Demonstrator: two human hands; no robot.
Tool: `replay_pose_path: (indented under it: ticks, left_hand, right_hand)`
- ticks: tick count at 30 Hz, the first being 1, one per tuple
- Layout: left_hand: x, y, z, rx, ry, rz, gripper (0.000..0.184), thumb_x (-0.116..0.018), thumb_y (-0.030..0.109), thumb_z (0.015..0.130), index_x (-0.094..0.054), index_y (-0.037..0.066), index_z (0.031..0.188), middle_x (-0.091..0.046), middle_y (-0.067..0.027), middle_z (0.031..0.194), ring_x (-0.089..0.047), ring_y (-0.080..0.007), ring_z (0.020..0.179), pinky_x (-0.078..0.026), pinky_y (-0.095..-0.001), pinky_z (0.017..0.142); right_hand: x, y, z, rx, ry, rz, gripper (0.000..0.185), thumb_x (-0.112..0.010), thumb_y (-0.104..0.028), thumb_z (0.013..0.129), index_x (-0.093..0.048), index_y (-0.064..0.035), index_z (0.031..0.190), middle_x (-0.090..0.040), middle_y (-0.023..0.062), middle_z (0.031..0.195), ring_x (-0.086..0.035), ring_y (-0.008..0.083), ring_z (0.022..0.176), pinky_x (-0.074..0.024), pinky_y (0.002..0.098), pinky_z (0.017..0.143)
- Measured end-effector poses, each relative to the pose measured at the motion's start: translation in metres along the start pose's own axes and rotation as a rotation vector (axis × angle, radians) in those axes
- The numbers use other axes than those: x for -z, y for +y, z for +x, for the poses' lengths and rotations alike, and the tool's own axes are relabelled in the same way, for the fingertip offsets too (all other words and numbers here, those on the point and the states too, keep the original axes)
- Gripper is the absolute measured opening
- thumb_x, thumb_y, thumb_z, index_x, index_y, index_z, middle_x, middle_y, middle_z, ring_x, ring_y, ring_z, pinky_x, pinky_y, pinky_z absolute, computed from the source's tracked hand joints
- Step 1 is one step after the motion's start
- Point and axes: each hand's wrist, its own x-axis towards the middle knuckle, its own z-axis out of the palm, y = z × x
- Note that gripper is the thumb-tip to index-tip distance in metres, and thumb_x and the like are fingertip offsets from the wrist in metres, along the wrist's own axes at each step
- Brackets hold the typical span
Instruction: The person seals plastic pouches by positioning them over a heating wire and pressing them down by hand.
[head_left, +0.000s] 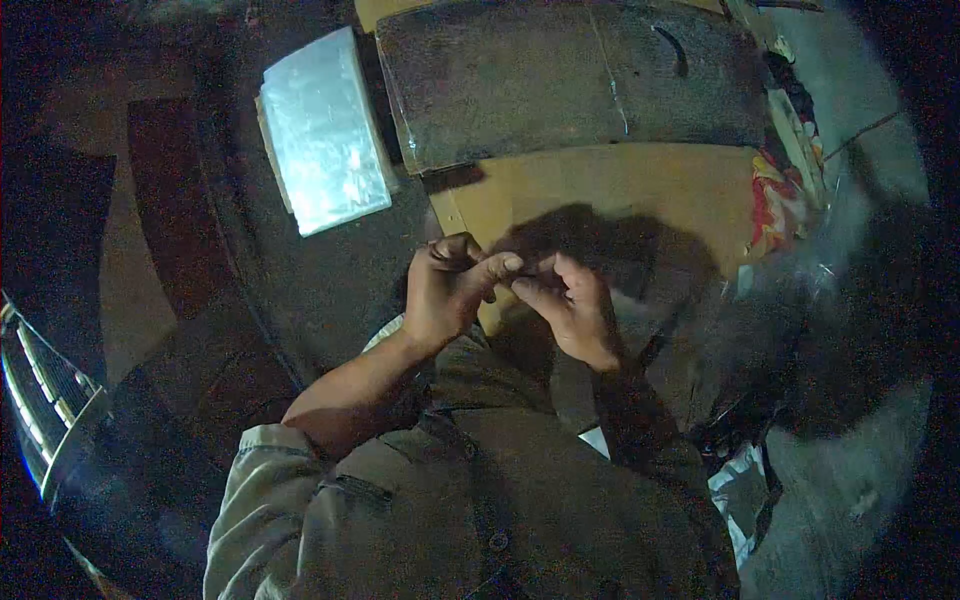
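Close together in front of my chest are my left hand (pixel 448 288) and my right hand (pixel 577 312), above the near edge of the tan board (pixel 560 175). The left thumb points across toward the right hand, with the fingers curled in behind it. Thumb and fingers of the right hand are pinched. Something small and dark may lie between the fingertips, but it is too dim to name. Beyond the hands, a dark rough sheet (pixel 510 90) covers the far part of the board. On it lies a short curved black strip (pixel 671 51).
A stack of shiny clear plastic sheets (pixel 325 135) lies to the left of the board. At the right edge sits a crumpled red and yellow wrapper (pixel 772 205). A silvery plastic piece (pixel 738 495) rests low on the right. My shadow falls across the board.
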Motion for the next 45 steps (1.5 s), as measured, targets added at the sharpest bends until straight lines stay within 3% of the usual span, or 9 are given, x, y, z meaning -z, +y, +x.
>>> replay_pose_path:
  ticks: [8, 24, 26, 32, 34, 37, 41, 43, 45]
  left_hand:
    - [0.0, 0.0, -0.004, 0.01, 0.057, 0.023, 0.033, -0.076, 0.023, 0.078, -0.056, 0.002, 0.063, -0.056, -0.0022, 0.052, -0.051, -0.0065, 0.045, -0.039, -0.0213, 0.042]
    - [0.009, -0.008, -0.006, 0.039, -0.093, -0.111, 0.018, -0.065, 0.012, 0.088, -0.059, 0.003, 0.074, -0.06, -0.001, 0.07, -0.054, -0.0065, 0.066, -0.044, -0.0232, 0.061]
    - [0.01, -0.012, -0.004, 0.029, -0.074, -0.082, 0.016, -0.064, 0.011, 0.088, -0.059, 0.004, 0.074, -0.06, -0.0006, 0.07, -0.053, -0.0059, 0.066, -0.043, -0.0233, 0.06]
    - [0.022, -0.009, -0.014, 0.109, 0.017, -0.164, 0.018, -0.063, 0.009, 0.089, -0.058, 0.004, 0.073, -0.058, 0.0007, 0.071, -0.05, -0.0046, 0.067, -0.042, -0.0224, 0.061]
    - [0.033, -0.023, -0.019, 0.063, 0.001, -0.167, 0.014, -0.061, 0.007, 0.089, -0.059, 0.003, 0.076, -0.058, 0.0008, 0.074, -0.051, -0.0055, 0.068, -0.042, -0.023, 0.062]
    - [0.048, -0.027, -0.025, 0.017, -0.22, -0.009, 0.005, -0.06, -0.002, 0.086, -0.056, 0.001, 0.086, -0.06, -0.0091, 0.107, -0.06, -0.0155, 0.093, -0.05, -0.0287, 0.08]
    - [0.046, -0.019, -0.024, 0.009, -0.355, 0.081, 0.006, -0.062, 0.001, 0.086, -0.056, 0.001, 0.088, -0.062, -0.01, 0.104, -0.061, -0.0202, 0.096, -0.049, -0.0309, 0.085]
    - [0.033, -0.005, -0.026, 0.042, -0.36, -0.04, 0.005, -0.061, 0.002, 0.087, -0.056, 0.001, 0.086, -0.061, -0.006, 0.096, -0.059, -0.0146, 0.088, -0.048, -0.028, 0.079]
    - [0.019, 0.005, -0.023, 0.027, -0.393, -0.204, 0.005, -0.058, 0.002, 0.088, -0.056, 0.001, 0.084, -0.06, -0.0008, 0.087, -0.055, -0.0076, 0.08, -0.046, -0.0238, 0.072]
  right_hand:
    - [-0.001, -0.006, 0.0, -0.072, 0.084, 0.061, 0.015, -0.059, -0.015, 0.09, -0.061, -0.0022, 0.083, -0.055, -0.0038, 0.07, -0.045, 0.0034, 0.065, -0.0369, 0.0209, 0.058]
    - [-0.006, 0.019, 0.001, -0.016, 0.241, 0.151, 0.014, -0.054, -0.018, 0.094, -0.059, -0.005, 0.096, -0.06, -0.003, 0.078, -0.053, 0.0015, 0.067, -0.0409, 0.0193, 0.058]
    - [-0.003, 0.009, 0.002, -0.116, 0.248, 0.12, 0.013, -0.056, -0.014, 0.093, -0.058, -0.0018, 0.095, -0.057, -0.0016, 0.082, -0.05, 0.0046, 0.078, -0.0407, 0.0211, 0.07]
    - [0.003, 0.018, 0.016, 0.049, 0.393, -0.236, 0.021, -0.054, -0.021, 0.094, -0.058, 0.0001, 0.098, -0.06, 0.0031, 0.076, -0.056, 0.0084, 0.073, -0.0415, 0.0258, 0.061]
    - [0.0, 0.025, 0.02, 0.111, 0.437, -0.238, 0.021, -0.054, -0.02, 0.094, -0.059, -0.0002, 0.099, -0.064, 0.0097, 0.081, -0.059, 0.014, 0.075, -0.0441, 0.0287, 0.064]
    - [0.0, 0.025, 0.022, -0.032, 0.398, -0.503, 0.018, -0.054, -0.017, 0.093, -0.058, -0.0024, 0.103, -0.065, 0.0141, 0.092, -0.062, 0.0208, 0.077, -0.0466, 0.0311, 0.067]
    - [-0.006, 0.03, 0.018, 0.026, 0.499, -0.518, 0.026, -0.056, -0.014, 0.092, -0.051, -0.0059, 0.116, -0.058, 0.0167, 0.115, -0.062, 0.0228, 0.085, -0.049, 0.0313, 0.066]
    - [0.0, 0.016, 0.015, 0.139, 0.504, -0.396, 0.039, -0.06, -0.009, 0.087, -0.044, -0.0022, 0.122, -0.054, 0.0184, 0.116, -0.054, 0.0281, 0.104, -0.0399, 0.0355, 0.093]
    - [0.007, -0.002, 0.01, 0.198, 0.427, -0.328, 0.039, -0.059, -0.011, 0.088, -0.044, -0.0009, 0.122, -0.054, 0.0174, 0.116, -0.053, 0.0271, 0.105, -0.0392, 0.0356, 0.094]
